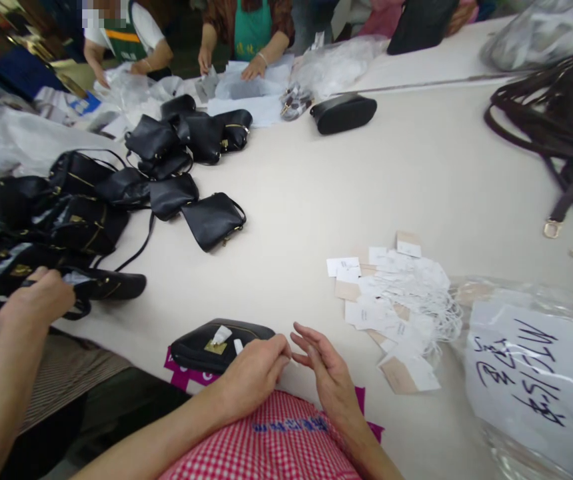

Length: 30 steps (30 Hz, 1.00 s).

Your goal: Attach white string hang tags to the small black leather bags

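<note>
Black bag [194, 348] lay left of both hands, its long axis running left to right along the desk's [286, 267] near edge.
The left hand [252, 373] was nearer, over the bag's right end, fingers curled closed; whether they pinched anything, I cannot tell. The right hand [334, 383] was open, apart from the bag, between it and the paper tags [391, 293].

Black bag [191, 347], gold plate [215, 348] up, on table [286, 200]
</note>
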Each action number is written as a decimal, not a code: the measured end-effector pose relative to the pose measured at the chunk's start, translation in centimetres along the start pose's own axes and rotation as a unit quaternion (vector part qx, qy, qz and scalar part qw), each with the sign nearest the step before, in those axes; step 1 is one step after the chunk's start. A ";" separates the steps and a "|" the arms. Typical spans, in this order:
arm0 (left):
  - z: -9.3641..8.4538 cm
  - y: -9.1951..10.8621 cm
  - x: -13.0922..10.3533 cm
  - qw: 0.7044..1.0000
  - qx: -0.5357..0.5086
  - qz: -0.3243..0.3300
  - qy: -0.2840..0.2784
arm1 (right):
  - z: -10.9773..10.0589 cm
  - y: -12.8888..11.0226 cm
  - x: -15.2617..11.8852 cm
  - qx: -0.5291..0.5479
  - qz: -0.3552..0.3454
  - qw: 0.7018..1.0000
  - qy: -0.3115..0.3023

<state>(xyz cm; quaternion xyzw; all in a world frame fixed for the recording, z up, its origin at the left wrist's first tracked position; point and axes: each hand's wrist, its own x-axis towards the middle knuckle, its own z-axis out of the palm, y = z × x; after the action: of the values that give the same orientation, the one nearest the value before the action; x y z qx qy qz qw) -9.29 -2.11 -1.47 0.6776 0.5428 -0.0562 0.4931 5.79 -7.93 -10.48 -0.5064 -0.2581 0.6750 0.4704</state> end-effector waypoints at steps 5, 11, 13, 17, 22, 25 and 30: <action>1.0 0.0 0.0 0.974 -0.225 -0.023 -0.015 | 0.0 0.2 -0.4 -0.228 -0.178 0.956 -0.055; 1.9 -0.4 0.1 0.939 -0.335 -0.049 -0.052 | 1.6 -0.4 0.0 -0.108 -0.096 0.987 -0.066; 2.0 -0.5 0.1 0.935 -0.348 -0.050 -0.048 | 1.9 -0.9 0.0 -0.021 -0.023 0.997 -0.064; 2.0 -0.8 0.0 0.934 -0.352 -0.049 -0.041 | 1.0 -1.8 -0.1 0.048 0.064 0.997 0.006; 2.1 -0.7 -0.2 0.947 -0.317 -0.050 -0.030 | 0.2 -2.8 -0.9 -0.055 0.098 0.994 -0.006; 1.9 -0.3 -0.3 0.961 -0.273 -0.045 -0.010 | 0.5 -3.1 -1.2 -0.103 0.068 0.992 -0.011; 1.2 0.3 -0.9 0.981 -0.190 -0.010 0.024 | 0.3 -3.0 -1.2 -0.090 0.076 0.993 0.021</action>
<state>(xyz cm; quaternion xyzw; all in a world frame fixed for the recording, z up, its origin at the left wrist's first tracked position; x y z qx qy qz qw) -8.83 -3.58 -1.34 0.5670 0.5621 0.0590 0.5993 6.71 -7.72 -7.35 -0.5787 -0.2684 0.6722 0.3758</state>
